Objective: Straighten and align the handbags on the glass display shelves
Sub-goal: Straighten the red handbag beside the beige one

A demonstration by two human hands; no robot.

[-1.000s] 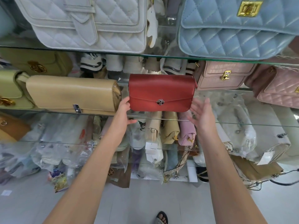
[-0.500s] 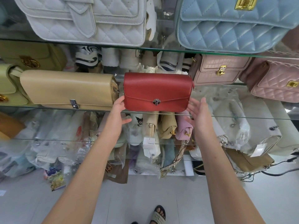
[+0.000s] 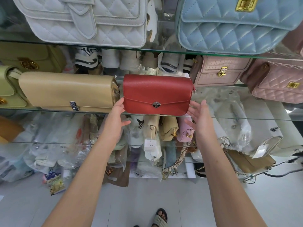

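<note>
On the far left of the middle glass shelf (image 3: pixel 49 110) stands a pale green bag (image 3: pixel 6 95), and beside it a long beige bag (image 3: pixel 65 92) with a small metal clasp. Above them, on the upper shelf, lies a white quilted bag (image 3: pixel 82 18).

The left hand (image 3: pixel 117 115) reaches up to the shelf's front edge. Its fingers are straight and held together, and they press on the lower left end of the red bag (image 3: pixel 157 94). The thumb is stretched apart from them, below the shelf edge.

The red bag stands upright in the middle of this shelf, with its flap and round clasp to the front. It is just beside the beige bag, with a narrow gap between them. One second ago this gap was a little wider, so the bag has moved slightly to the left. It stands as upright as before.

The right hand (image 3: pixel 199 115) is at the bag's lower right corner, palm turned toward it, the fingers straight and a little spread. I cannot tell if they touch the bag. Both hands keep nearly the same posture as before.

Further right stand a pink embossed bag (image 3: pixel 218 71) and a pink quilted bag (image 3: pixel 278 82), well apart from the red one. A blue quilted bag (image 3: pixel 229 25) lies on the upper shelf.
</note>
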